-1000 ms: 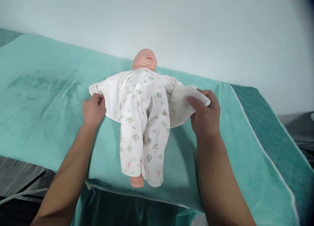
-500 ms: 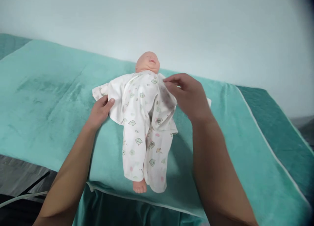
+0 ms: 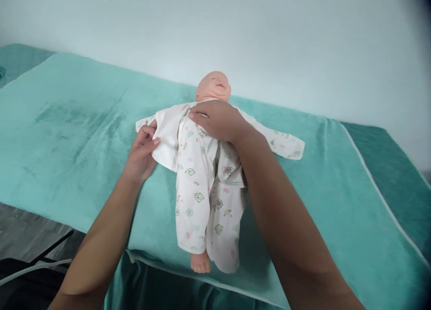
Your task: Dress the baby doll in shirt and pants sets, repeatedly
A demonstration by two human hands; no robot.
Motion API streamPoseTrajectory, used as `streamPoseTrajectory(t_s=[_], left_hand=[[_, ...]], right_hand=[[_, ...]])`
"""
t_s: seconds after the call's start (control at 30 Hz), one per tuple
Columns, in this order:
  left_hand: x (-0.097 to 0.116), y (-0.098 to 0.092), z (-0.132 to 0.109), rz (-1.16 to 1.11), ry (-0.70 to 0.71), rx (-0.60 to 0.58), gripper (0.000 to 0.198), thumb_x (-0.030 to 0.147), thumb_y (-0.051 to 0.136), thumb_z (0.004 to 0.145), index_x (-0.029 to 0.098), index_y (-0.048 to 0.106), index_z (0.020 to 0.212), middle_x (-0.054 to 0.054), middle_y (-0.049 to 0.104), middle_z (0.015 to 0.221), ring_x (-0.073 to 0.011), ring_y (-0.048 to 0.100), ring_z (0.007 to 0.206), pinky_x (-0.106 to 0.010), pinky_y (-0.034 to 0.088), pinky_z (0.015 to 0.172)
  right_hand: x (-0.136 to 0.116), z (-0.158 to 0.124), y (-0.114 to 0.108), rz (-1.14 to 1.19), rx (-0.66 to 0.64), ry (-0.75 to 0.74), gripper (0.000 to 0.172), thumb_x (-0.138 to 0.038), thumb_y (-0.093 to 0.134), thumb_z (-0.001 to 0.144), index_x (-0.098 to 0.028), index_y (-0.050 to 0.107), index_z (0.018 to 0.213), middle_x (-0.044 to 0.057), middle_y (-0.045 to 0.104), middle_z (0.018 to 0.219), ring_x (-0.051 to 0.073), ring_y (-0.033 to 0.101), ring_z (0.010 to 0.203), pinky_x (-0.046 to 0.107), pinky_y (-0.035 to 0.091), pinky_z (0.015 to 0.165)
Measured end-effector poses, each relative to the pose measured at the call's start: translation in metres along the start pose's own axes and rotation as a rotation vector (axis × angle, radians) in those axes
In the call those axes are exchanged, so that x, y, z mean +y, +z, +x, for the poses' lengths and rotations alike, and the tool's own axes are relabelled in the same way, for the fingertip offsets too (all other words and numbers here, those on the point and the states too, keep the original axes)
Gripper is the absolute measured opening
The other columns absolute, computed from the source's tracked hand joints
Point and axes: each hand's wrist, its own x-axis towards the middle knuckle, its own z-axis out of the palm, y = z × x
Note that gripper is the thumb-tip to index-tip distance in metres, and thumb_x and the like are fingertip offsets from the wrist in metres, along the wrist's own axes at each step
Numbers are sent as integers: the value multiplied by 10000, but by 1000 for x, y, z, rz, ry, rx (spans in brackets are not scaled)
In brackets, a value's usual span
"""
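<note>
A baby doll (image 3: 215, 86) lies on its back, head toward the wall, dressed in a white baby shirt (image 3: 168, 126) and matching pants (image 3: 191, 198) printed with small animals. The shirt's plain inner side shows at the left, where its front flap is turned out. My left hand (image 3: 143, 150) grips that flap's outer edge between thumb and fingers. Across the doll's chest lies my right hand (image 3: 218, 119), its thumb and forefinger pinched together on the shirt cloth near the middle. The hand hides part of the chest. One bare foot (image 3: 200, 263) sticks out of a pant leg; the other is covered.
A green plush cover (image 3: 84, 166) is spread under the doll, with a darker green cloth (image 3: 387, 144) at the right. The pale wall (image 3: 215, 27) rises behind. At the lower left are a white cable (image 3: 37, 267) and a dark bar (image 3: 50, 247).
My right hand has moved left from the shirt's right side to the chest middle, uncovering the right sleeve. My left hand has lifted the left flap's edge. The view has shifted slightly.
</note>
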Motion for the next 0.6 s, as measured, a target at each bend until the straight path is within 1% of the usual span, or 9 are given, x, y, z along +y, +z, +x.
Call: streamPoseTrajectory(t_s=[0.07,0.13,0.2,0.23,0.3,0.33,0.4,0.5,0.6], left_hand=[[1,3,-3,-16,0,-67,396,406,855,824,221,504,813,-40,693,1199,-209,668,1031,-317,539,766],[0,6,-7,-45,-32,-135,343,374,845,848,222,537,844,-49,721,1248,-221,689,1064,-347,555,815],[-2,9,-12,-66,-60,-185,295,330,848,854,219,575,870,-56,743,1286,-227,705,1104,-364,563,859],[-3,11,-14,-70,-73,-210,281,307,853,852,216,587,870,-59,750,1301,-227,710,1121,-362,566,869],[-4,14,-19,-70,-102,-285,258,263,854,851,204,603,844,-72,756,1327,-214,722,1114,-342,575,854],[-4,15,-22,-69,-123,-341,241,239,848,856,198,611,832,-83,755,1341,-207,726,1103,-333,581,848],[-4,17,-25,-79,-160,-441,191,195,826,874,194,638,840,-98,749,1362,-191,730,1099,-324,591,868],[-2,18,-25,-99,-162,-488,133,171,811,885,202,683,906,-91,770,1308,-163,735,1073,-301,593,895],[0,19,-23,-59,-168,-435,137,230,823,883,199,696,924,-68,798,1131,-118,724,848,-247,586,751]], right_hand=[[2,5,4,32,45,24,287,-376,532,996,-240,768,1085,69,785,1126,289,675,1071,420,505,885],[4,9,8,52,106,16,364,-331,583,953,-242,719,1278,77,759,1266,310,665,1150,454,513,944],[5,12,12,47,146,-80,451,-258,571,942,-254,664,1384,76,694,1420,319,631,1242,488,501,1014],[5,13,13,40,150,-155,450,-226,548,949,-268,667,1381,64,660,1477,318,606,1291,501,485,1050],[5,15,15,23,123,-305,390,-177,498,967,-285,730,1260,34,644,1506,311,558,1361,518,444,1111],[5,15,16,16,104,-356,360,-157,483,970,-281,759,1164,28,668,1475,309,550,1369,523,429,1125],[5,14,19,6,95,-395,313,-127,481,960,-260,763,983,35,722,1381,307,567,1339,524,417,1126],[8,8,24,22,199,-333,211,-112,527,913,-239,694,896,54,752,1288,300,604,1269,494,444,1087],[11,-3,28,69,370,-185,116,-142,571,891,-244,623,910,58,760,1201,283,639,1166,448,488,1003]])
